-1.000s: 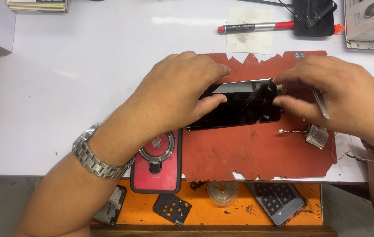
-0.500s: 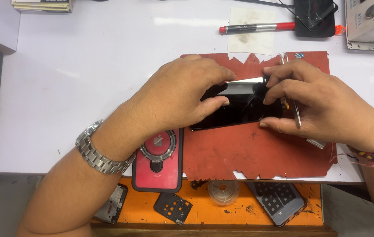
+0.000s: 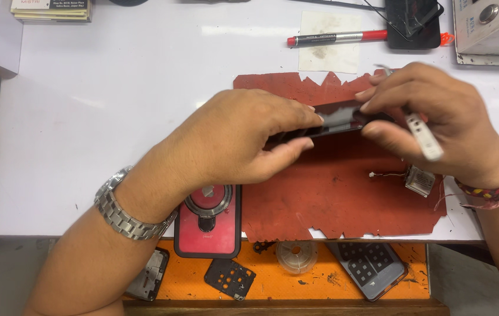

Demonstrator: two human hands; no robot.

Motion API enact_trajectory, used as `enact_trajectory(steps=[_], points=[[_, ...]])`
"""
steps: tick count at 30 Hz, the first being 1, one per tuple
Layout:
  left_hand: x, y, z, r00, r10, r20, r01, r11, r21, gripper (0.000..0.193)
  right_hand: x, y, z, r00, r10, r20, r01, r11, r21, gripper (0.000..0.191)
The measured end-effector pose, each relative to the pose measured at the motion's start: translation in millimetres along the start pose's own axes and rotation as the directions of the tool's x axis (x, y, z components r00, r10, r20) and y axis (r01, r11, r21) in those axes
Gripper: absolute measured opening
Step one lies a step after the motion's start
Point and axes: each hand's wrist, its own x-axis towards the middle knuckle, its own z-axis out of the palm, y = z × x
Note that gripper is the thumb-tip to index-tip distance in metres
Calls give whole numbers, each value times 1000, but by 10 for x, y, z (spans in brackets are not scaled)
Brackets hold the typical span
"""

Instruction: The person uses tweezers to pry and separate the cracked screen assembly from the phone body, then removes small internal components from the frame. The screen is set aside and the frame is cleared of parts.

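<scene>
Nearest us, a red phone case (image 3: 207,221) lies at the bench (image 3: 115,117) edge. Above the red mat (image 3: 331,199), our left hand (image 3: 238,137) and right hand (image 3: 431,120) both pinch the dark phone (image 3: 334,123), tilted on edge; the right also holds tweezers (image 3: 422,131). Farther off lies a red marker (image 3: 337,38).

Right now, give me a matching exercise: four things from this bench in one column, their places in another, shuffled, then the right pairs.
Things:
1. dark phone
2. red marker pen
3. red phone case
4. wristwatch

Places:
A. lying at the table's near edge
B. on the left wrist
C. held between both hands
D. at the table's far side, partly on a square of paper

Pairs: 1-C, 2-D, 3-A, 4-B
</scene>
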Motion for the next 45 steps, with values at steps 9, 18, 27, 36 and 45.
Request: enact_trajectory(steps=[9,18,27,36,45], points=[[23,9,-39,998,-26,-65,24,999,-28,21,-87,36,32,965,35,-260,67,925,375,49],[23,-13,-37,998,-50,-49,47,998,-42,22,-243,-51,-31,972,60,-227,39,913,406,16],[27,-9,-51,997,-59,-49,57,998,-28,22,-194,-31,-107,992,-53,-119,82,964,253,24],[20,-10,-51,998,-58,-18,57,997,-44,21,-120,-81,-166,991,-128,-45,133,982,131,30],[-12,-26,-46,997,-48,55,50,998,-41,29,-181,-41,-174,991,-136,-18,136,957,257,32]])
